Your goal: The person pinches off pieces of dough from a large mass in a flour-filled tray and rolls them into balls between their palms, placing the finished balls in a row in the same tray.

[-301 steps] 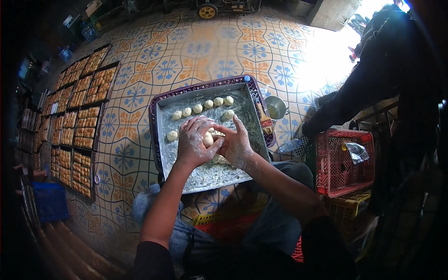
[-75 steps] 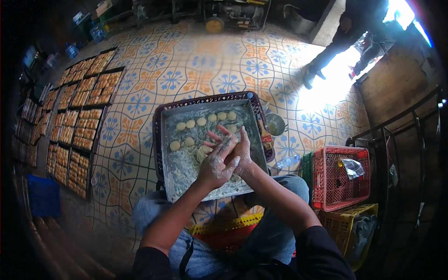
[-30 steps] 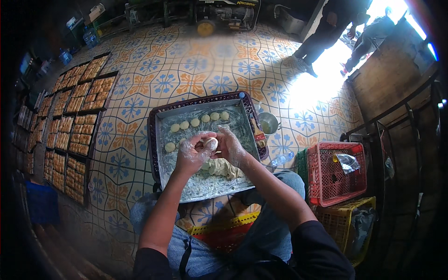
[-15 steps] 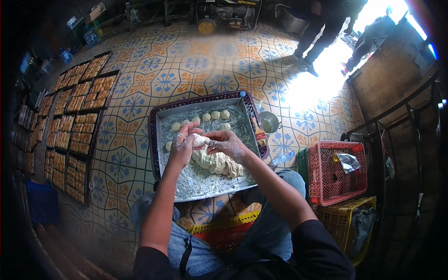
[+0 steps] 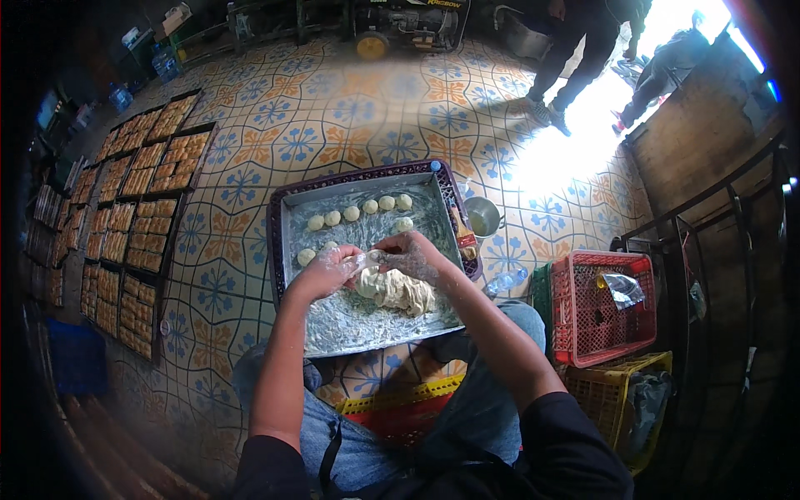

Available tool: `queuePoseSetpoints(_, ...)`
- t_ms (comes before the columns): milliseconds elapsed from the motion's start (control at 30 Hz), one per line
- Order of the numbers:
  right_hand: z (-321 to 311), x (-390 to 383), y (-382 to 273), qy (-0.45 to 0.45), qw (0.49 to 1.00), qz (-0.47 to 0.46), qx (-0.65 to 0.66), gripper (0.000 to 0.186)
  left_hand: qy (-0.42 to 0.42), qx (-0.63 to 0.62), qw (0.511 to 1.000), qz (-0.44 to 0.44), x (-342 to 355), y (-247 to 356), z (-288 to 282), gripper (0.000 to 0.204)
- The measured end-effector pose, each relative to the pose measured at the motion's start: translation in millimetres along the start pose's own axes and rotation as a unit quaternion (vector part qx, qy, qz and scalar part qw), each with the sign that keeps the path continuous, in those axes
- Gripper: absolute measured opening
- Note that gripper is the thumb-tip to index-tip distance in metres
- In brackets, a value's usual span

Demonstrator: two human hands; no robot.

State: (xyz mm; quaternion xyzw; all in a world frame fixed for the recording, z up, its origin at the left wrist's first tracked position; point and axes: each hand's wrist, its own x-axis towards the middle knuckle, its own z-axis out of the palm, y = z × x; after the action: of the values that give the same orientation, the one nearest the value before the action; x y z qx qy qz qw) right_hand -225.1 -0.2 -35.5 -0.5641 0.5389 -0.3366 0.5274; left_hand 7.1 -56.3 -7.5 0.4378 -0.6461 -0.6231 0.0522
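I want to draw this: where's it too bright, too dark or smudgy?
Head view: glare whites out floor tiles at upper right; head view: the picture's corners are nearly black; head view: a hazy smudge blurs other floor tiles near the top middle.

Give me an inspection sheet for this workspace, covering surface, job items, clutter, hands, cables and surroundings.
Surface: metal tray, flour-dusted, within the purple crate's rim.
Job items: six dough balls in the far row, others nearby; large dough lump nearer the person.
Clutter: brush at the right edge; pot and plastic bottle beyond.
Hands: left hand and right hand pinch a small dough piece.
Cables: nothing seen.
Surroundings: browned pastries left; red crate right; person standing ahead.
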Motion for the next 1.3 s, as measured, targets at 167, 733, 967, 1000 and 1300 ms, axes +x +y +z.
queuePoseSetpoints(167,-28,-1,5,-0.076,0.990,0.007,0.115,0.038,0.054,0.034,0.998,-0.003,0,1,-10,0.026)
queuePoseSetpoints(733,-33,-18,-40,0.006,0.966,-0.020,0.257,0.034,0.055,-0.182,0.978,0.092,26,-18,32,0.051)
queuePoseSetpoints(967,-7,-19,-31,0.132,0.953,-0.228,-0.153,0.023,-0.005,-0.394,0.918,0.032,1,22,42,0.040)
queuePoseSetpoints(1000,-8,-19,-26,0.132,0.953,-0.226,-0.155,0.023,-0.008,-0.395,0.918,0.032,5,19,43,0.040)
queuePoseSetpoints(1300,3,-19,-49,0.179,0.971,-0.077,0.137,0.061,0.093,-0.389,0.910,0.110,7,15,40,0.029)
